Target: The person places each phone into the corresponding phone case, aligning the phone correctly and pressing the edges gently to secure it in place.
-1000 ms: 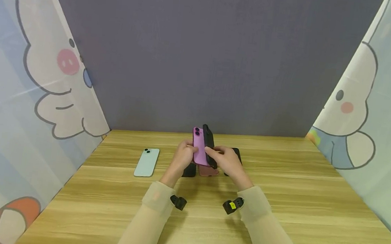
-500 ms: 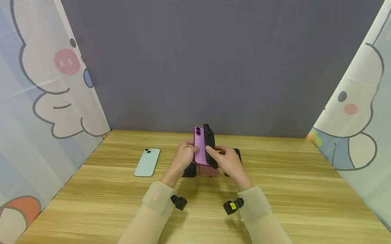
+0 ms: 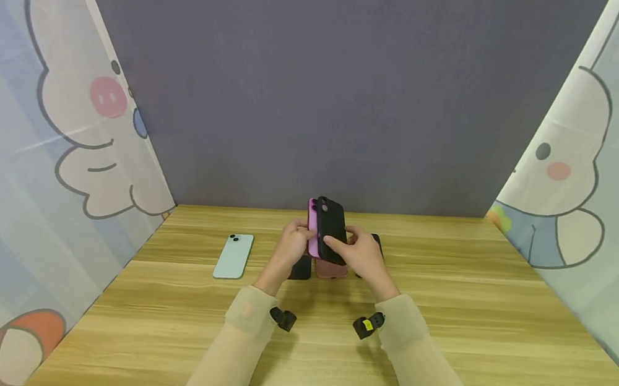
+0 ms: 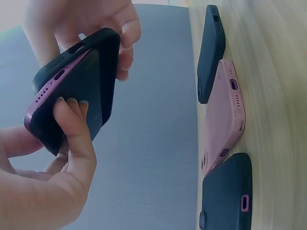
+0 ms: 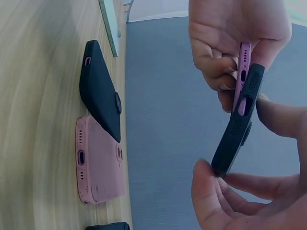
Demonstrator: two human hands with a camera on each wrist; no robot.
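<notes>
My left hand [image 3: 289,247] grips a purple phone [image 3: 312,223] above the table, fingers on its dark screen [image 4: 86,86] in the left wrist view. A black phone case [image 3: 332,225] is held by my right hand [image 3: 366,255], thumb on its back and fingers at its edge. The case lies over the right part of the phone's back, camera cutout at the top. In the right wrist view, the phone's purple end [image 5: 243,55] stands out past one side of the case, and the case's other side tilts away from the phone.
A pale mint phone [image 3: 233,257] lies on the table [image 3: 316,355] at left. Beneath the hands are a black-cased phone [image 3: 301,269] with a pink port and a pink-cased phone [image 3: 331,271]. Another black case or phone [image 3: 377,242] lies behind the right hand.
The black case has turned from nearly edge-on to showing its back, and has shifted left over the purple phone, covering more of it. Both hands keep their hold.
</notes>
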